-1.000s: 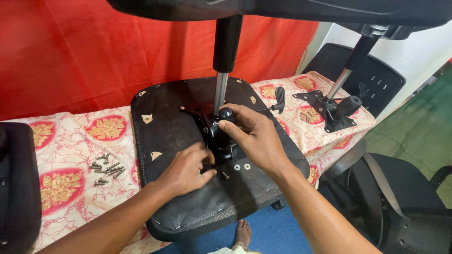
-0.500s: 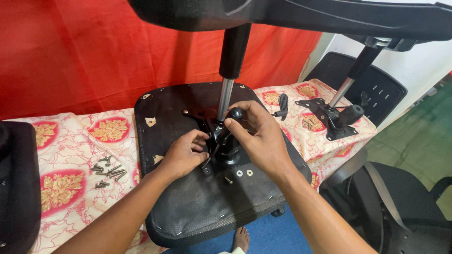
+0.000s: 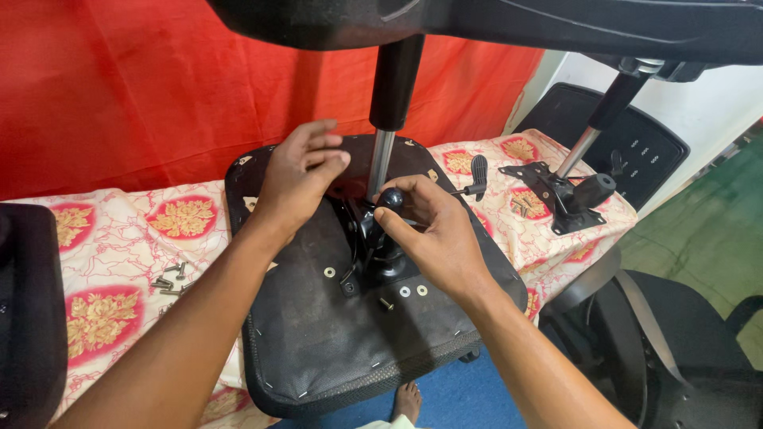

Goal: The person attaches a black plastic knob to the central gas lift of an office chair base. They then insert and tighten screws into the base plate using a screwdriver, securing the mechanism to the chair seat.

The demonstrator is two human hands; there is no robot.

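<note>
An upturned black chair seat lies on a patterned cloth table, with a black metal mechanism at its middle and a gas-lift column rising from it. My right hand grips the round black knob on the mechanism. My left hand hovers above the seat's back left part, fingers loosely curled, holding nothing I can see. A loose screw and washers lie on the seat in front of the mechanism.
Several screws lie on the floral cloth to the left. A second mechanism with a column stands at the right. Black chair parts sit at the far left and right. A red curtain hangs behind.
My left hand has lifted off the mechanism and moved up and back over the seat. My right hand stays on the knob. The view has shifted closer.
</note>
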